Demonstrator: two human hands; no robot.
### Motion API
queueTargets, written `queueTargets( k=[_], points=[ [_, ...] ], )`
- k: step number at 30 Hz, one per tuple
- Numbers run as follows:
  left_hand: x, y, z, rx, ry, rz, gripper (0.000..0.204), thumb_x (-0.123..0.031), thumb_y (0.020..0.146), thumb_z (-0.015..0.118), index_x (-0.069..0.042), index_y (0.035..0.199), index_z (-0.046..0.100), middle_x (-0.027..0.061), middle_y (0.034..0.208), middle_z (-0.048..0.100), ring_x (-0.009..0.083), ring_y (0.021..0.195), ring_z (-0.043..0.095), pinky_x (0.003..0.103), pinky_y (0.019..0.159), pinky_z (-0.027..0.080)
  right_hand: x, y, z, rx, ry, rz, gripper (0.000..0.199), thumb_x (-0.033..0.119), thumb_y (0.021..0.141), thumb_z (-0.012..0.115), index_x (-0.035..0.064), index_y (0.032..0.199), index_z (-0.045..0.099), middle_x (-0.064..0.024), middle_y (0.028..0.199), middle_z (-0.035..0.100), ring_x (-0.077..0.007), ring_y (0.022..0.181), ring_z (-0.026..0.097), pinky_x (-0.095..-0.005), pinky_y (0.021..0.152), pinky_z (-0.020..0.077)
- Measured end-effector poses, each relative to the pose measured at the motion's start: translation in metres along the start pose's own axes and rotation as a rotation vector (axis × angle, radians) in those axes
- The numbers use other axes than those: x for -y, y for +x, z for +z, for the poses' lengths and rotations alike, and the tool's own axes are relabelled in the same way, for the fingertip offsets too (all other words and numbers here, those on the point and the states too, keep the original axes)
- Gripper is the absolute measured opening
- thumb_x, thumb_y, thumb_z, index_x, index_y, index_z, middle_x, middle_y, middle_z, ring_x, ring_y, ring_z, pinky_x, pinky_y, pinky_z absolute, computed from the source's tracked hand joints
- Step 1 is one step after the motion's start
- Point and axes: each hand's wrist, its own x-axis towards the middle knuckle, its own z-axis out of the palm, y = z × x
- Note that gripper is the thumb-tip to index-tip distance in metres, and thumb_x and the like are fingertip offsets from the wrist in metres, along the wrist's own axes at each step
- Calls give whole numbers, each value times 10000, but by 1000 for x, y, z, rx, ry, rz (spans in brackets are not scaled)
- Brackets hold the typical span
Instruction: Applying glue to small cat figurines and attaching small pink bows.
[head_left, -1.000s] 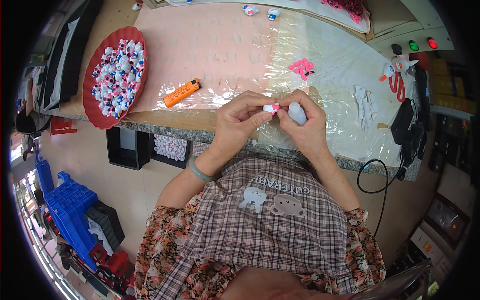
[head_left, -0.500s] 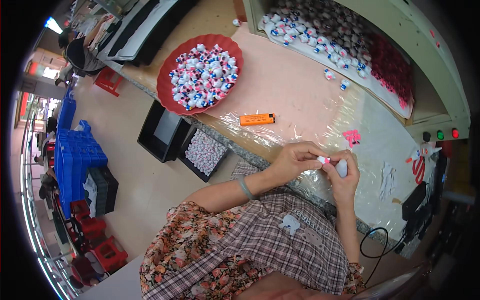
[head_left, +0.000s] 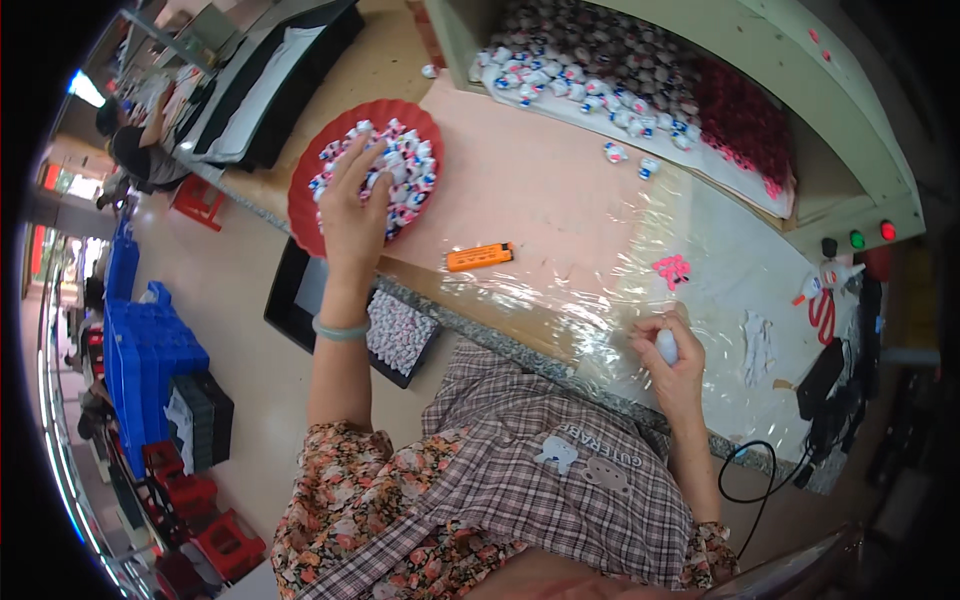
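Well, my left fingers [head_left: 346, 180] spread loosely over the figurines [head_left: 412, 168] heaped in the red bowl [head_left: 302, 195], where a careless sweep might spill some, while my right fingers [head_left: 648, 324] grip a white bottle [head_left: 667, 346].

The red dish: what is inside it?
Small white figures with pink and blue parts. The left hand hides some; their pile covers the bottom of the red dish.

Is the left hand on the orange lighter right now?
No, the left hand is at the red bowl, its fingers spread over the small figures, while the orange lighter lies apart from it.
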Motion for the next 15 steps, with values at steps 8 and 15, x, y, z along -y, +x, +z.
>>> queueTargets(
  k=[8, 15],
  points=[
    [-81, 9, 116, 225, -257, 350, 242, -47, 805, 655, -49, 1047, 663, 138, 1209, 596, 328, 1088, 573, 405, 909, 466, -3, -5, -4, -10, 49, 25, 173, 20, 780, 720, 1, 932, 640, -58, 845, 629, -137, 779, 616, -265, 712, 492],
    [-118, 26, 194, 434, -213, 148, 234, -127, 798, 668, -52, 1020, 654, 120, 1070, 627, 311, 911, 625, 408, 782, 509, -4, -10, -9, -23, 30, 12, 178, 26, 782, 721, 4, 939, 640, -67, 876, 657, -144, 789, 627, -273, 720, 501]
  ],
)
